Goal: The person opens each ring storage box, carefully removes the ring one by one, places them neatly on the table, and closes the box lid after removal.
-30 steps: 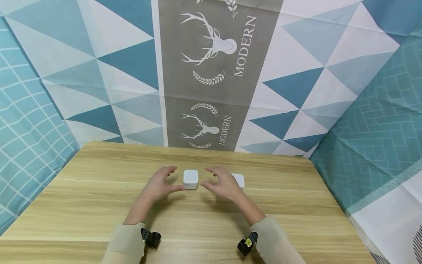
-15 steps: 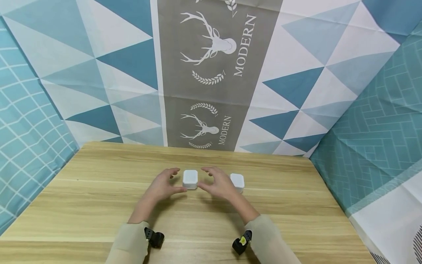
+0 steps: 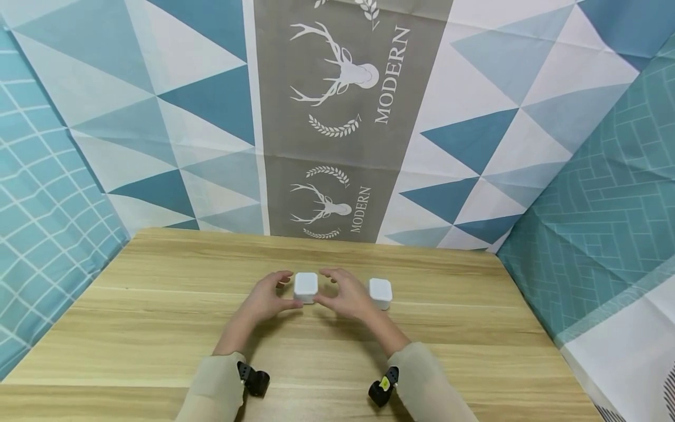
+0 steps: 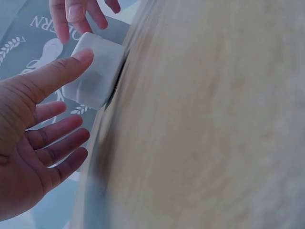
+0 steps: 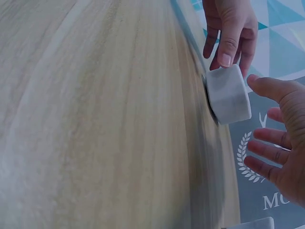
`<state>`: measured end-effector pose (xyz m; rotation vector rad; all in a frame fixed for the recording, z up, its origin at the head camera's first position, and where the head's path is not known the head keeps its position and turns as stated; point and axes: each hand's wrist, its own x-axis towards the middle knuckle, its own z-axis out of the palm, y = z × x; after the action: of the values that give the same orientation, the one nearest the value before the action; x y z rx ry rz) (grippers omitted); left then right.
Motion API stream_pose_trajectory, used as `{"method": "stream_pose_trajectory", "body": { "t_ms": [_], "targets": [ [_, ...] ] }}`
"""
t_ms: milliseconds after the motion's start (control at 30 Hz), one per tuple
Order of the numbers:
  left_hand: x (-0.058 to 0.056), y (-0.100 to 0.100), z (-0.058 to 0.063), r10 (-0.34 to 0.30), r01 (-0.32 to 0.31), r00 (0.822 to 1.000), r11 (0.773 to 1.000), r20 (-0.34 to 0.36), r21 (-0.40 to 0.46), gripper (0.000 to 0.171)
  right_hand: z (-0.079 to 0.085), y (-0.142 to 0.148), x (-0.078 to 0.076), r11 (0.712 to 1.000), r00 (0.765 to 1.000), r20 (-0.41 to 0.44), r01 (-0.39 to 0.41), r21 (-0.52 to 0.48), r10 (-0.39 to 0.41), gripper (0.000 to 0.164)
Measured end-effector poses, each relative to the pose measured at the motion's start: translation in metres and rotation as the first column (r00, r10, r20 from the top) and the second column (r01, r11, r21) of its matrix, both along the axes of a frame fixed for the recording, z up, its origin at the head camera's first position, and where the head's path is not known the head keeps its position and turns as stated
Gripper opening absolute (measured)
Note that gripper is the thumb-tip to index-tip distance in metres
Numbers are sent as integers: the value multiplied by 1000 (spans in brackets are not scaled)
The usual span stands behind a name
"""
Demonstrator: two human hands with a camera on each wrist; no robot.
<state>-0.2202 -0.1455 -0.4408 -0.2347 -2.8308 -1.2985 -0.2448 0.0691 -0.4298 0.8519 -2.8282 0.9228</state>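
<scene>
A small white box (image 3: 306, 286) with rounded corners stands on the wooden table, with a hand at each side. My left hand (image 3: 263, 298) curves around its left side, fingers apart from it. In the left wrist view my left thumb (image 4: 52, 71) overlaps the face of the box (image 4: 101, 78). From the right comes my right hand (image 3: 348, 298), its thumb tip right at the front right corner in the head view. The right wrist view has the right fingers (image 5: 269, 152) spread loosely, with a gap between them and the box (image 5: 229, 98).
A second similar white box (image 3: 380, 291) stands to the right, just beyond the right hand. The wooden table (image 3: 453, 351) ends at a patterned cloth backdrop (image 3: 211, 117) behind, with blue cloths at both sides. Black cameras (image 3: 256, 383) are strapped at the wrists.
Both hands have drawn inward toward the nearer white box, the right one moving left and the left one right. The second box shows more fully now. Neither box has visibly moved.
</scene>
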Motion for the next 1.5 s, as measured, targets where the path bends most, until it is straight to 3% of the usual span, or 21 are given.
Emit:
{"method": "stream_pose_trajectory", "body": {
  "t_ms": [700, 1500],
  "targets": [
    [-4, 6, -10, 1, -10, 998, 990, 70, 139, 78, -9, -9, -5, 999, 997, 66, -34, -37, 36, 65],
    [-12, 9, -21, -4, -4, 999, 990, 53, 142, 78, -14, -16, -10, 997, 996, 58, -66, -33, 68, 67]
  ]
}}
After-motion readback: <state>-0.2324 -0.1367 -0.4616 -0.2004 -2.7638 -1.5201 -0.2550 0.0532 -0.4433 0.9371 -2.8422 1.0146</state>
